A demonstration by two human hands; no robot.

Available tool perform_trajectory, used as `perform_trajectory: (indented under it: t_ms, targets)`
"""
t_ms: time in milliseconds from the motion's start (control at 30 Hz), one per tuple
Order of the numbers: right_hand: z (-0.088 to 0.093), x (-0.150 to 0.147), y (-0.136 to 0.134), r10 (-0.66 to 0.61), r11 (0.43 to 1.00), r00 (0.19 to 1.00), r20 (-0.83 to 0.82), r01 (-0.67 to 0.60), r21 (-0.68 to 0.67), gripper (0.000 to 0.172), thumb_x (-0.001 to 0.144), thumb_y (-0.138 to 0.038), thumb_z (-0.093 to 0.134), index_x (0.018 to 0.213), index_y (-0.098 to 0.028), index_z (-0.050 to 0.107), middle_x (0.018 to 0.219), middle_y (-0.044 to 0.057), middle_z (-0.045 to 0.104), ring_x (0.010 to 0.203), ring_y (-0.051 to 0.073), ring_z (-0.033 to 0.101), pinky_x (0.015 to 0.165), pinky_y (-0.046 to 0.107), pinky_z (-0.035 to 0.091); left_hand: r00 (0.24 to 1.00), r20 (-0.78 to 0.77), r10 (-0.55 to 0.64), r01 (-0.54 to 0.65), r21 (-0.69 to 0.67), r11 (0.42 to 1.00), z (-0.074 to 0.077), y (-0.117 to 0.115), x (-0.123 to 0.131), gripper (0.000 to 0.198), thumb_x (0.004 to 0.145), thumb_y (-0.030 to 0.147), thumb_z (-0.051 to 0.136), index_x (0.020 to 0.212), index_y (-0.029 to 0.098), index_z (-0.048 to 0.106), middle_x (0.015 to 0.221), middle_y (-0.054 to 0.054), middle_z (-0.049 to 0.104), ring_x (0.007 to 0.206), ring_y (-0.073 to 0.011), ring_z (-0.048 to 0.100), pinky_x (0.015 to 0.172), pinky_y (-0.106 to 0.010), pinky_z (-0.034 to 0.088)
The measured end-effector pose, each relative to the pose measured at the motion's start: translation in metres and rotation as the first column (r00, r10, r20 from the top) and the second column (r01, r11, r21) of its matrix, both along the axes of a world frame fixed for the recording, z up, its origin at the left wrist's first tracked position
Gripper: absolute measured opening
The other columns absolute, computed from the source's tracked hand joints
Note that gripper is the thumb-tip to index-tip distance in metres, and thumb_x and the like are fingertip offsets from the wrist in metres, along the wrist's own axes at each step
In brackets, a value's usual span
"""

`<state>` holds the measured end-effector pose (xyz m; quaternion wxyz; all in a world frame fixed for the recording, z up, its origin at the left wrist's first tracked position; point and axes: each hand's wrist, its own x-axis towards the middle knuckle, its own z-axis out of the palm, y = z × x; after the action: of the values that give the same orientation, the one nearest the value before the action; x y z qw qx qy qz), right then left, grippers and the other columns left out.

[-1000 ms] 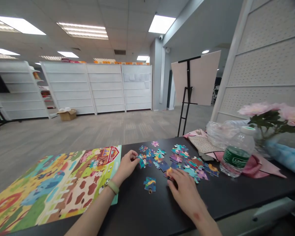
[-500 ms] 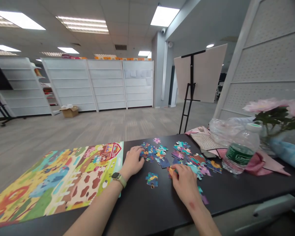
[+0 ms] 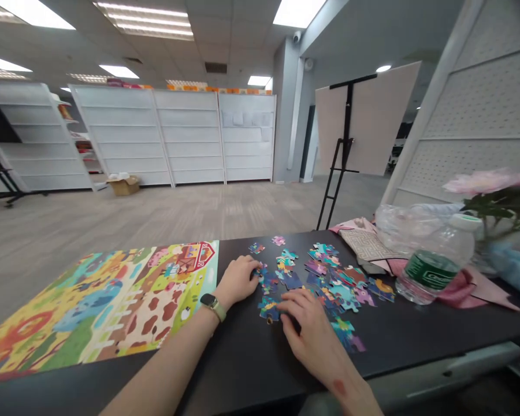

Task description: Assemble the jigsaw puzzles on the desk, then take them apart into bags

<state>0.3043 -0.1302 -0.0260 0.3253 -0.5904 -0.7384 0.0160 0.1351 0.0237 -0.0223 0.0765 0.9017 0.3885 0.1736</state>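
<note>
Loose jigsaw puzzle pieces in blue, teal, purple and orange lie on the black table. My left hand, with a watch on its wrist, has its fingers bent at the left edge of the pieces. Its fingertips and thumb close on a small dark-blue puzzle piece, partly covered. My right hand is palm down with thumb and fingers apart. Its fingertips reach the right edge of a blue and yellow piece; whether they touch it is unclear. More pieces lie beside that hand.
A colourful farm-animal picture sheet covers the table's left part. On the right stand a water bottle, cloths, clear plastic and pink flowers. An easel stands behind the table.
My right hand has moved left, from an orange piece to beside the blue and yellow one, and its fingers have spread. My left hand shifted slightly, uncovering a piece behind it. The view tilted down.
</note>
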Motion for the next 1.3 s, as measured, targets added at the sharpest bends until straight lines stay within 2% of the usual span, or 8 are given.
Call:
perform_trajectory:
  t_ms: [133,433,567,733,1000,1100,1200,1300]
  targets:
    - [-0.002,-0.010,-0.007,0.082,0.990,0.996,-0.037,-0.086,-0.111,0.031,0.087,-0.011,0.051,0.105,-0.027,0.071,0.120,0.004,0.067,0.117,0.025,0.052,0.105,0.048,0.038,0.996,0.005,-0.084,0.084,-0.067,0.994,-0.005,0.011,-0.007,0.047,0.086,0.021,0.056,0.133,0.028,0.058,0.141,-0.004,0.056,0.129,-0.0269,0.049,0.105,-0.044,0.038]
    - [-0.007,-0.004,-0.002,0.076,0.988,0.985,-0.153,-0.094,-0.120,0.034,0.085,-0.005,0.046,0.105,-0.022,0.067,0.112,0.007,0.067,0.113,0.023,0.056,0.103,0.044,0.042,0.995,0.004,-0.100,0.099,-0.161,0.982,-0.003,0.021,-0.020,0.052,0.085,0.028,0.069,0.135,0.027,0.054,0.114,-0.005,0.067,0.111,-0.0285,0.057,0.095,-0.043,0.043]
    - [-0.009,-0.001,0.002,0.045,0.992,0.978,-0.205,-0.068,-0.104,0.028,0.083,-0.006,0.047,0.098,-0.020,0.066,0.106,0.007,0.068,0.108,0.023,0.058,0.101,0.042,0.043,0.995,0.033,-0.099,0.103,-0.174,0.979,-0.003,0.021,-0.020,0.066,0.084,0.025,0.070,0.144,0.025,0.043,0.131,-0.009,0.061,0.120,-0.0286,0.054,0.102,-0.044,0.039]
    - [-0.008,0.000,-0.001,0.038,0.994,0.974,-0.224,-0.060,-0.093,0.025,0.084,-0.008,0.048,0.095,-0.021,0.065,0.105,0.006,0.068,0.108,0.023,0.059,0.102,0.043,0.043,0.993,0.014,-0.113,0.114,-0.175,0.978,0.001,0.021,-0.024,0.048,0.084,0.026,0.071,0.131,0.028,0.060,0.126,-0.006,0.066,0.116,-0.0296,0.057,0.101,-0.045,0.040]
    - [-0.006,0.004,0.002,-0.022,0.997,0.940,-0.340,-0.004,-0.077,0.021,0.089,-0.021,0.051,0.101,-0.024,0.068,0.109,0.006,0.070,0.107,0.023,0.062,0.098,0.041,0.046,0.886,0.463,-0.028,0.137,-0.204,0.969,0.004,0.024,-0.021,0.024,0.080,0.021,0.069,0.104,0.019,0.068,0.089,-0.003,0.062,0.083,-0.0184,0.060,0.079,-0.031,0.048]
    - [-0.007,0.009,0.004,-0.128,0.991,0.870,-0.476,0.090,-0.102,0.032,0.091,-0.035,0.053,0.119,-0.025,0.064,0.118,0.008,0.068,0.104,0.024,0.064,0.086,0.037,0.053,0.831,0.549,-0.091,0.322,-0.341,0.883,0.011,0.008,-0.008,0.025,0.082,0.030,0.070,0.102,0.016,0.064,0.083,-0.001,0.059,0.075,-0.0144,0.058,0.072,-0.026,0.048]
    - [-0.010,0.012,0.006,-0.140,0.989,0.787,-0.601,0.077,-0.129,0.045,0.090,-0.042,0.055,0.131,-0.023,0.057,0.118,0.009,0.069,0.096,0.022,0.068,0.076,0.032,0.054,0.781,0.575,-0.244,0.565,-0.483,0.669,0.015,-0.016,0.008,0.028,0.077,0.031,0.076,0.097,0.015,0.066,0.079,0.001,0.059,0.070,-0.0117,0.056,0.067,-0.023,0.046]
    - [-0.012,0.014,0.009,-0.134,0.983,0.814,-0.565,0.037,-0.181,0.035,0.090,-0.039,0.054,0.117,-0.021,0.065,0.090,0.005,0.074,0.075,0.020,0.069,0.067,0.030,0.052,0.794,0.471,-0.384,0.590,-0.445,0.674,0.018,-0.031,0.015,0.024,0.079,0.024,0.071,0.101,0.017,0.068,0.081,0.001,0.062,0.071,-0.0119,0.056,0.065,-0.022,0.044]
